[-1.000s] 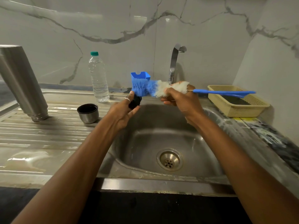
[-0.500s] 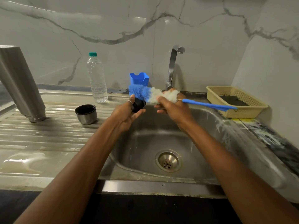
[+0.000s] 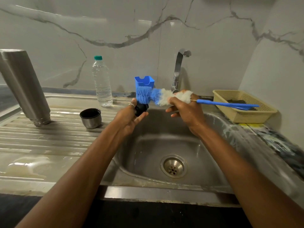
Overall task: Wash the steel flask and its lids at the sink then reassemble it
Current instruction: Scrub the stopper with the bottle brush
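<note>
The ribbed steel drainboard (image 3: pixel 49 142), wet in spots, has the steel flask (image 3: pixel 24 86) standing mouth-down at the left, the cup lid (image 3: pixel 90 118) open-side-up near it, and a water bottle (image 3: pixel 102 83) further back. There's a blue caddy thing (image 3: pixel 144 81) (soap holder maybe?) on the back ledge. A yellow basket (image 3: pixel 246 116) sits on the right counter (image 3: pixel 271 137).

Two arms of one person show in the view, and both are uncovered from the bottom edge of the picture up to the fingers. The left forearm (image 3: pixel 82 170) and the right forearm (image 3: pixel 238 162) are long and slim, with a smooth surface. The left hand (image 3: pixel 129 118) wears one ring (image 3: pixel 131 105): a thin plain band of silver-like metal, which shines a little. On which finger it sits I cannot tell for sure. The right hand (image 3: pixel 186 111) has a few small pale specks on its back and near the wrist, maybe drops of water or foam. The nails are too small to describe.
</note>
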### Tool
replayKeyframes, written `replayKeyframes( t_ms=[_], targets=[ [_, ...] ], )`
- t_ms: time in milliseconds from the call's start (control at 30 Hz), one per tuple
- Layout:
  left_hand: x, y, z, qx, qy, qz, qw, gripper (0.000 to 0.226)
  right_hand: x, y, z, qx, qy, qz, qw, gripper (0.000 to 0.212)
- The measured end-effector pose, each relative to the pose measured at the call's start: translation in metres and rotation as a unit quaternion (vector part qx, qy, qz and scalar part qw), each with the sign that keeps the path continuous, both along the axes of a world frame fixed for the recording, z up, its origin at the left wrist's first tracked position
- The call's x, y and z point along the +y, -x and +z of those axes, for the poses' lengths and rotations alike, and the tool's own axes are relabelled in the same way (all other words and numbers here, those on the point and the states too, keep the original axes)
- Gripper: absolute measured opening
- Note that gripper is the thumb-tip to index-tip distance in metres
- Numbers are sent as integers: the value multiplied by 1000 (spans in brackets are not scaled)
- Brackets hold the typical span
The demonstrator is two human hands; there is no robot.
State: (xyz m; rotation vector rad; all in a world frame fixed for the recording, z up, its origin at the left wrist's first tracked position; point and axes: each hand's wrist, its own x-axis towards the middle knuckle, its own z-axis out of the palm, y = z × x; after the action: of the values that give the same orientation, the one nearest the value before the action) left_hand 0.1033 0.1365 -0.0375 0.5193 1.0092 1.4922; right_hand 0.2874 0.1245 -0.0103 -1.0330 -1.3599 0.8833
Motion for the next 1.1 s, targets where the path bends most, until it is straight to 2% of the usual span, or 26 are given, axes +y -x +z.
replayKeyframes(
  t_ms=[100,233,367,500,600,700,833,967,1100],
  targets=[
    [-1,-7,-2,3,6,-18,1000,33,-1,10,-9,-20,13,9,1000,6],
    [-2,1,-3,10,8,-15,1000,23,1,3,-8,-5,21,9,1000,3],
    [-3,-1,-4,21,11,-26,999,31,1,4,-10,2,28,8,1000,4],
    [-3,-2,-3,27,-8,-34,999,18,4,3,-9,6,25,-1,1000,8],
    [-2,-1,-4,39,-24,-38,998,22,3,0,-7,13,27,-4,1000,10],
    [-1,0,-2,14,-26,-7,1000,14,4,0,-2,31,18,-16,999,9],
    [-1,-7,-3,8,-38,-19,999,24,2,9,-7,5,9,2,1000,7],
    [1,2,0,13,-23,5,1000,24,4,-1,0,20,13,-16,1000,9],
    [1,-6,-6,63,-3,-27,998,37,0,5,-6,-14,11,-1,1000,8]
  ],
)
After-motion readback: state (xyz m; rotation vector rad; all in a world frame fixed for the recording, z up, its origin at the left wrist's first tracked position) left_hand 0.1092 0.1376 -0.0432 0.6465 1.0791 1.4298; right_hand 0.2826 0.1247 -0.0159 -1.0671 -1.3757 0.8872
